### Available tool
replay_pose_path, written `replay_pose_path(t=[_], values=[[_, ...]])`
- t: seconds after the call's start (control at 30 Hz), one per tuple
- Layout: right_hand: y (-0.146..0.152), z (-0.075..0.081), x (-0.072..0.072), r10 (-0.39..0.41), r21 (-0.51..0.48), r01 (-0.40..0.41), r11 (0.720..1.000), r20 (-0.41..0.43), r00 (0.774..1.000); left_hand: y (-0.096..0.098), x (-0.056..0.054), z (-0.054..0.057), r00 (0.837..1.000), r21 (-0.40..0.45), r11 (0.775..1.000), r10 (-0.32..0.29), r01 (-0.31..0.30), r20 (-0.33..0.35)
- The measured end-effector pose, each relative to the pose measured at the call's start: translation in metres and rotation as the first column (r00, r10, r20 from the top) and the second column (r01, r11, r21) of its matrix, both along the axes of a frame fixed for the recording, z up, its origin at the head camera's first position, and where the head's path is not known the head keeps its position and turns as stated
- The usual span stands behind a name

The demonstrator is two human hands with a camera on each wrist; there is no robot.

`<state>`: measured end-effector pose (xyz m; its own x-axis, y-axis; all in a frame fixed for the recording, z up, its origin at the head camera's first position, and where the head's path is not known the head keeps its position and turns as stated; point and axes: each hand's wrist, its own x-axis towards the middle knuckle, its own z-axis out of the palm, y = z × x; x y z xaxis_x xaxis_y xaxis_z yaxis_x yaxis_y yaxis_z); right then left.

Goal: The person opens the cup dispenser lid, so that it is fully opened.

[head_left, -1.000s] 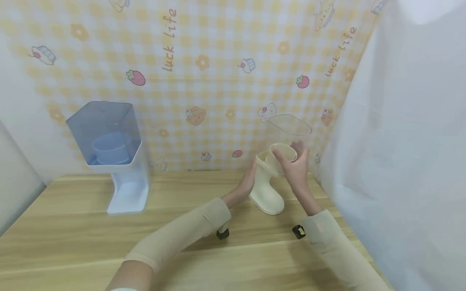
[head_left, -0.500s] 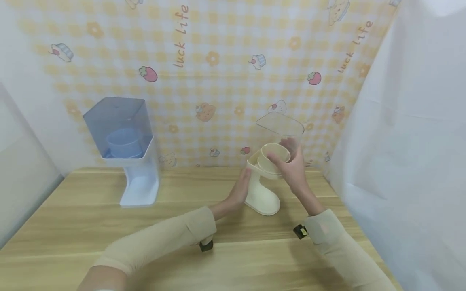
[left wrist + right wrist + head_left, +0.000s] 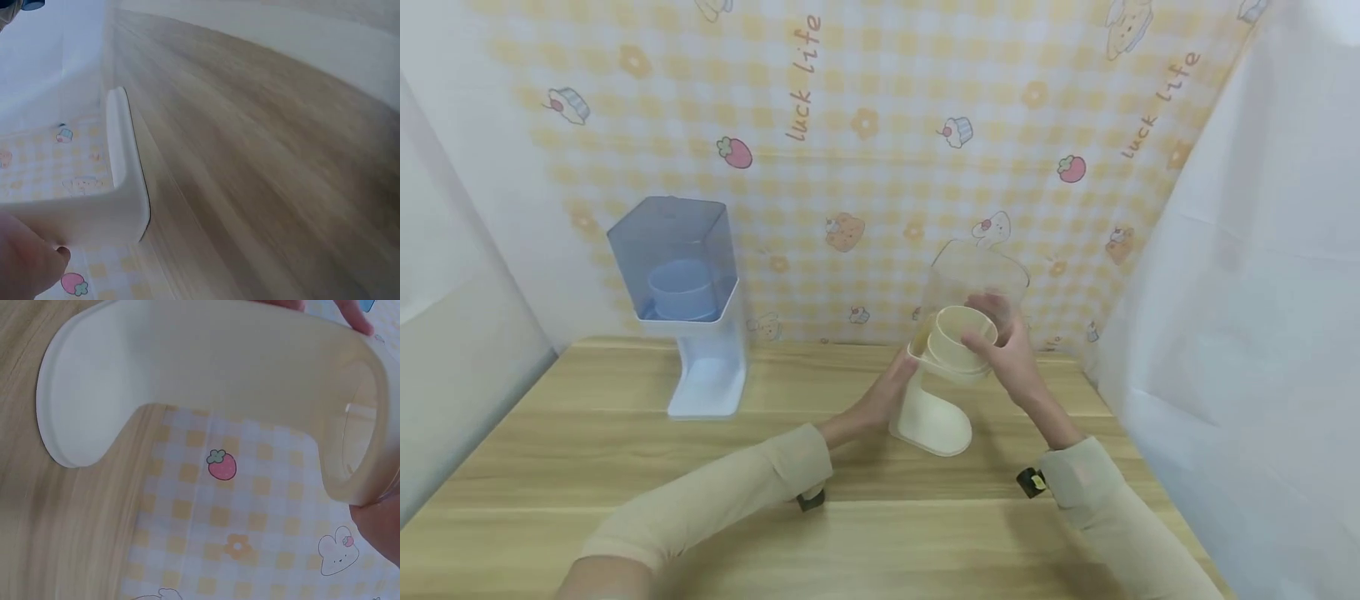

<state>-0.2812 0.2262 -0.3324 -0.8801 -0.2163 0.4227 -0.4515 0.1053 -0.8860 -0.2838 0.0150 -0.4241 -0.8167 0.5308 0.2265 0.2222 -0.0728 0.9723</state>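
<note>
A cream dispenser [image 3: 936,421] has a rounded base, a curved column and a clear box-shaped cover [image 3: 972,268] on top. Through the cover shows a round cream cup-like part [image 3: 953,354]. At the column, just below the cover, my left hand [image 3: 886,396] grips the dispenser from the left; its fingertips [image 3: 356,315] show along the column's edge in the right wrist view. My right hand [image 3: 1011,354] holds the clear cover from the right, thumb in front and fingers seen through the plastic. In the left wrist view, the column [image 3: 87,215] hides part of the left hand.
A second dispenser, white with a translucent blue-grey cover [image 3: 681,242], stands on the wooden table [image 3: 880,533] to the left. Behind the table hangs a yellow checked cloth [image 3: 880,200]. A white sheet [image 3: 1247,317] borders the right side.
The cream dispenser has turned between both hands and shifted left relative to the backdrop, its opening now facing more toward me. Both hands keep hold. The head view has swung left.
</note>
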Motion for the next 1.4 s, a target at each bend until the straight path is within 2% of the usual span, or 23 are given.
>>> replay_pose_path(t=[0.13, 0.27, 0.4, 0.57, 0.67, 0.8, 1.0, 1.13, 1.27, 1.4], values=[[-0.001, -0.001, 0.000, 0.110, 0.040, -0.109, 0.993, -0.012, 0.994, -0.010, -0.002, -0.003, 0.997, -0.007, 0.999, -0.038, 0.037, -0.072], [-0.007, 0.000, 0.002, 0.161, 0.050, -0.160, 0.986, -0.020, 0.987, -0.018, -0.002, 0.000, 0.987, -0.041, 0.998, -0.044, 0.038, -0.154], [-0.013, 0.001, 0.006, 0.207, 0.072, -0.205, 0.976, -0.024, 0.978, -0.027, 0.000, 0.004, 0.986, -0.079, 0.997, -0.017, 0.004, -0.168], [-0.020, 0.001, 0.008, 0.256, 0.088, -0.249, 0.965, -0.083, 0.963, -0.035, 0.004, 0.006, 0.981, -0.073, 0.997, 0.016, -0.031, -0.196], [-0.024, 0.002, 0.010, 0.270, 0.086, -0.263, 0.961, -0.088, 0.959, -0.037, 0.008, 0.007, 0.977, -0.061, 0.997, 0.041, -0.055, -0.207], [-0.030, 0.001, 0.017, 0.288, 0.071, -0.284, 0.956, -0.048, 0.956, -0.043, 0.018, 0.008, 0.975, -0.053, 0.996, 0.064, -0.077, -0.211], [-0.038, 0.001, 0.029, 0.305, 0.091, -0.301, 0.949, -0.043, 0.951, -0.055, 0.037, 0.009, 0.972, -0.070, 0.991, 0.095, -0.113, -0.215], [-0.043, 0.001, 0.037, 0.329, 0.070, -0.326, 0.943, -0.045, 0.943, -0.063, 0.052, 0.010, 0.974, -0.091, 0.985, 0.129, -0.148, -0.185], [-0.049, 0.000, 0.046, 0.370, 0.044, -0.367, 0.929, -0.080, 0.926, -0.072, 0.069, 0.011, 0.974, -0.079, 0.983, 0.152, -0.168, -0.169], [-0.051, 0.006, 0.056, 0.426, 0.016, -0.426, 0.904, -0.098, 0.900, -0.078, 0.081, 0.012, 0.966, -0.068, 0.983, 0.155, -0.172, -0.207]])
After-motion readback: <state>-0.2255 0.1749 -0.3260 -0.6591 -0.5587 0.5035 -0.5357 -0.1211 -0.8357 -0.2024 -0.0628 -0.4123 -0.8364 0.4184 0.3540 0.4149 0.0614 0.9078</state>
